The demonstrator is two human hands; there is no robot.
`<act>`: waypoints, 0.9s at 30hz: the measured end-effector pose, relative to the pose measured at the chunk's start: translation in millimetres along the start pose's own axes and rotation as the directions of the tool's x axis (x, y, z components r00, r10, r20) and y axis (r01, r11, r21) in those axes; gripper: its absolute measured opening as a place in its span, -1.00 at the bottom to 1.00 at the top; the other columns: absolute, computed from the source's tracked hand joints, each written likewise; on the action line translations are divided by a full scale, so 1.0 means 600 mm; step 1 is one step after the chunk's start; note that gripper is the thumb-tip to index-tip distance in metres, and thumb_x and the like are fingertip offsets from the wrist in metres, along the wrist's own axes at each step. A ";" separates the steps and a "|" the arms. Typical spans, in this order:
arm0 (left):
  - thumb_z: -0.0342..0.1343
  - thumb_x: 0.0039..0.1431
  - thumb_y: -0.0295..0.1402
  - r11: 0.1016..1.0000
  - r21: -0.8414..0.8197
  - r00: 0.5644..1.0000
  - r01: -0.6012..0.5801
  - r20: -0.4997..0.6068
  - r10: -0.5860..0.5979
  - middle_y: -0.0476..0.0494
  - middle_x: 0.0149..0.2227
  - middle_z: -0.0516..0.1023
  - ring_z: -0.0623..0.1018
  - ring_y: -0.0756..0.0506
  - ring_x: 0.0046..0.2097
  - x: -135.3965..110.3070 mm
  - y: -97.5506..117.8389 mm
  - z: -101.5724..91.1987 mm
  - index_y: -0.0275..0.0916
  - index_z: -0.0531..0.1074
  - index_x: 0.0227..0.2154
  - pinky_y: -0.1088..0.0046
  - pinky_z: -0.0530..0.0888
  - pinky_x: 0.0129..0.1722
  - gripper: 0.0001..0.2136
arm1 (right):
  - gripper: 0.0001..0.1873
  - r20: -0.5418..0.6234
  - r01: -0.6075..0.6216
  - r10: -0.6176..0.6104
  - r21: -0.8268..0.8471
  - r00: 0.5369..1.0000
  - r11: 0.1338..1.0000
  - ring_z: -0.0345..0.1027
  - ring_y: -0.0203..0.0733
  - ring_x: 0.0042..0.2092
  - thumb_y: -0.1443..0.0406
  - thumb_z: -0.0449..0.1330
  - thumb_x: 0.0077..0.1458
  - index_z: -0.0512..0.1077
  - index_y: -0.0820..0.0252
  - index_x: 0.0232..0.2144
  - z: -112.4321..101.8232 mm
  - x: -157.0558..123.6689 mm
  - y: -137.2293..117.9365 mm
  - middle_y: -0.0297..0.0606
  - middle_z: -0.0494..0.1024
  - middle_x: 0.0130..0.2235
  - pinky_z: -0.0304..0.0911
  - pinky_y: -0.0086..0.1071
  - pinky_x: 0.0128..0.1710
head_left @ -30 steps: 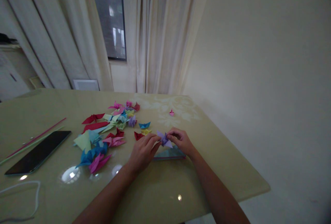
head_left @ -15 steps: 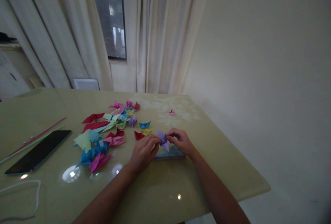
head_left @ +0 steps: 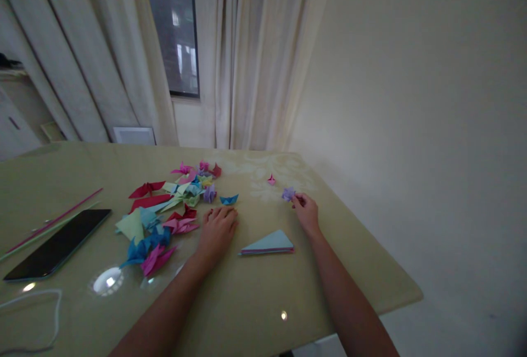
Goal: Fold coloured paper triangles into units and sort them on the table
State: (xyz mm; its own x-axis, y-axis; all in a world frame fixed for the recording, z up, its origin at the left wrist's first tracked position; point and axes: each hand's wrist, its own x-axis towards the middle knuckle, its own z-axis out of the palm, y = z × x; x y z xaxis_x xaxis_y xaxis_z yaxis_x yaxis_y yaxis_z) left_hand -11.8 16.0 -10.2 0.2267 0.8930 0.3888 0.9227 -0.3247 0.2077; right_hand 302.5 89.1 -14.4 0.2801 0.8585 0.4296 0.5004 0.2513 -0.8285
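At the right, my right hand (head_left: 305, 212) pinches a purple origami flower (head_left: 288, 194) by its near edge, close to the tabletop. Left of it, my left hand (head_left: 218, 230) rests low on the table with its fingers curled down. Its fingertips are hidden, as are the small red and yellow paper boats under it. A blue paper boat (head_left: 229, 200) sits just beyond those fingers. Between my forearms lies a stack of folded paper triangles (head_left: 268, 244), light blue on top. One small pink folded piece (head_left: 272, 180) stands farther back.
Left of my left hand spreads a pile of colourful origami (head_left: 181, 195), including a blue piece (head_left: 142, 250) and a magenta one (head_left: 158, 260). Farther left are a black phone (head_left: 60, 244), thin pink and green sticks (head_left: 61, 217) and a white cable (head_left: 60, 313). A wall borders the table's right side.
My hands have parted. The right one has carried the purple flower right and away from me; the left has let go of it and moved left over the small boats. The folded stack is uncovered.
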 end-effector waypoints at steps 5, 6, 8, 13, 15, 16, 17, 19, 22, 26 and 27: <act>-0.01 0.36 -0.50 0.998 0.019 0.996 0.067 0.062 -0.069 -0.20 0.04 0.62 0.57 -0.27 0.07 0.011 -0.017 -0.019 -0.14 0.56 -0.09 0.12 0.38 0.06 -0.74 | -0.52 -0.028 -0.005 0.003 -0.103 1.000 0.995 0.55 0.00 -0.35 -0.09 0.17 0.10 0.59 0.17 -0.32 0.004 0.002 0.015 -0.08 0.69 -0.34 0.43 -0.20 -0.25; -0.02 0.35 -0.51 0.997 0.018 0.995 0.080 0.062 -0.081 -0.21 0.01 0.63 0.58 -0.27 0.05 0.012 -0.019 -0.021 -0.15 0.55 -0.10 0.14 0.39 0.04 -0.74 | -0.54 -0.029 -0.003 0.000 -0.118 1.000 0.993 0.55 -0.01 -0.35 -0.07 0.17 0.10 0.60 0.16 -0.32 0.006 0.001 0.016 -0.09 0.69 -0.34 0.42 -0.20 -0.25; -0.04 0.35 -0.52 0.995 0.012 0.993 0.100 0.055 -0.100 -0.23 -0.02 0.63 0.59 -0.26 0.02 0.013 -0.023 -0.021 -0.17 0.54 -0.10 0.17 0.40 0.02 -0.73 | -0.59 -0.027 0.003 -0.007 -0.140 1.000 0.990 0.55 -0.03 -0.35 -0.03 0.16 0.10 0.60 0.15 -0.32 0.008 0.000 0.017 -0.11 0.70 -0.33 0.41 -0.22 -0.25; -0.07 0.38 -0.48 0.996 0.001 0.996 0.090 -0.002 -0.090 -0.26 -0.03 0.64 0.61 -0.29 -0.01 0.014 -0.026 -0.011 -0.18 0.51 -0.04 0.14 0.42 0.01 -0.73 | -0.67 -0.018 0.014 -0.017 -0.155 1.000 0.988 0.54 -0.06 -0.36 0.06 0.18 0.07 0.61 0.14 -0.31 0.008 -0.001 0.020 -0.13 0.70 -0.32 0.41 -0.23 -0.27; -0.04 0.38 -0.47 0.996 -0.012 0.996 0.087 -0.035 -0.088 -0.28 -0.01 0.64 0.61 -0.30 0.01 0.014 -0.029 -0.008 -0.19 0.51 0.00 0.13 0.44 0.01 -0.72 | -0.68 -0.022 0.016 -0.019 -0.153 1.000 0.988 0.53 -0.07 -0.37 0.09 0.19 0.06 0.61 0.15 -0.29 0.008 0.000 0.021 -0.13 0.70 -0.32 0.43 -0.23 -0.28; -0.02 0.37 -0.46 0.996 -0.018 0.995 0.084 -0.043 -0.085 -0.29 -0.01 0.64 0.61 -0.30 0.02 0.014 -0.030 -0.007 -0.19 0.52 0.00 0.14 0.44 0.00 -0.73 | -0.68 -0.024 0.017 -0.021 -0.151 0.999 0.988 0.53 -0.07 -0.37 0.10 0.19 0.06 0.61 0.16 -0.28 0.008 0.000 0.022 -0.13 0.70 -0.32 0.43 -0.24 -0.29; 0.00 0.35 -0.46 0.997 -0.021 0.996 0.079 -0.044 -0.080 -0.28 -0.02 0.64 0.61 -0.30 0.01 0.014 -0.032 -0.007 -0.18 0.54 -0.03 0.14 0.45 -0.01 -0.74 | -0.68 -0.028 0.018 -0.022 -0.149 0.999 0.989 0.53 -0.08 -0.38 0.11 0.19 0.06 0.61 0.17 -0.26 0.009 -0.001 0.022 -0.14 0.70 -0.32 0.43 -0.25 -0.30; 0.02 0.34 -0.44 0.998 -0.024 0.997 0.063 -0.034 -0.064 -0.26 -0.08 0.64 0.61 -0.31 -0.03 0.014 -0.035 -0.007 -0.17 0.59 -0.14 0.14 0.45 -0.04 -0.78 | -0.67 -0.038 0.019 -0.025 -0.146 0.999 0.989 0.51 -0.11 -0.40 0.13 0.19 0.05 0.61 0.19 -0.23 0.009 -0.001 0.023 -0.15 0.68 -0.33 0.42 -0.28 -0.32; 0.05 0.34 -0.43 0.997 -0.057 0.997 0.049 -0.049 -0.052 -0.22 -0.14 0.64 0.61 -0.30 -0.07 0.013 -0.035 -0.007 -0.15 0.60 -0.21 0.13 0.46 -0.06 -0.79 | -0.64 -0.062 0.023 -0.032 -0.141 0.998 0.990 0.46 -0.15 -0.43 0.15 0.18 0.04 0.61 0.22 -0.20 0.009 -0.002 0.021 -0.15 0.65 -0.31 0.40 -0.29 -0.33; 0.11 0.32 -0.39 0.987 -0.151 0.976 0.051 -0.202 -0.081 -0.21 -0.08 0.60 0.57 -0.28 -0.04 0.016 -0.033 -0.009 -0.14 0.59 -0.24 0.15 0.47 -0.04 -0.86 | -0.63 -0.114 0.040 -0.056 -0.133 0.992 0.990 0.40 -0.18 -0.42 0.17 0.16 0.05 0.58 0.26 -0.17 0.006 -0.001 0.011 -0.12 0.60 -0.24 0.38 -0.28 -0.31; 0.11 0.33 -0.37 0.986 -0.156 0.957 0.063 -0.272 -0.104 -0.24 -0.02 0.58 0.54 -0.30 0.02 0.017 -0.033 -0.010 -0.14 0.58 -0.24 0.12 0.47 0.00 -0.86 | -0.62 -0.125 0.048 -0.064 -0.130 0.990 0.990 0.39 -0.18 -0.41 0.18 0.16 0.07 0.57 0.26 -0.15 0.005 -0.002 0.006 -0.12 0.59 -0.21 0.38 -0.28 -0.31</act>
State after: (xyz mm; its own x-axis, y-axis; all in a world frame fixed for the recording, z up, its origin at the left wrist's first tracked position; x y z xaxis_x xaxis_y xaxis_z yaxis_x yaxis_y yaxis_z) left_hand -29.9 29.9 -4.9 0.0358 0.8032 0.5947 0.8753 -0.3123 0.3692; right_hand 301.5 90.3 -19.1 0.3474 0.7780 0.5235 0.6155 0.2320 -0.7532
